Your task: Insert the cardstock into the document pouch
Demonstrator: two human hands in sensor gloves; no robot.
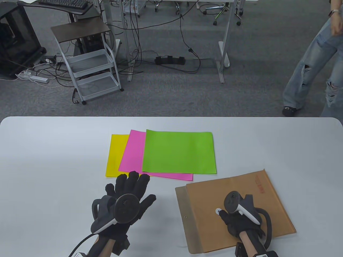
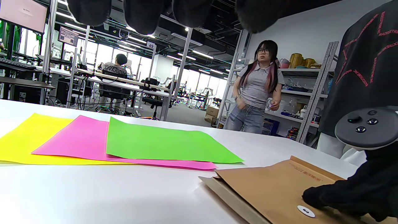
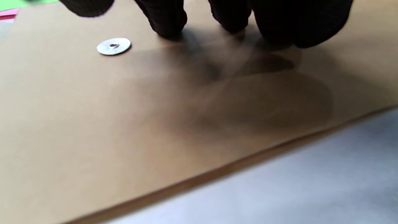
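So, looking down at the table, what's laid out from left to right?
Yellow cardstock sheet → pink cardstock sheet → green cardstock sheet → brown paper document pouch, with the right hand resting on it.

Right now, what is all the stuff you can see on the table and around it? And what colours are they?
green cardstock: 1, bright green, top of the fanned pile, mid table
pink cardstock: 1, pink, under the green sheet
yellow cardstock: 1, yellow, bottom of the pile, leftmost
document pouch: 1, brown, flat on the table, near right
fastener disc: 1, white, on the pouch by the right fingers
table: 1, white
wire cart: 1, white with a dark top, on the carpet behind
bystander: 1, grey top, blue jeans, beyond the table
left hand: 1, black glove, fingers spread near the pile
right hand: 1, black glove, rests on the pouch
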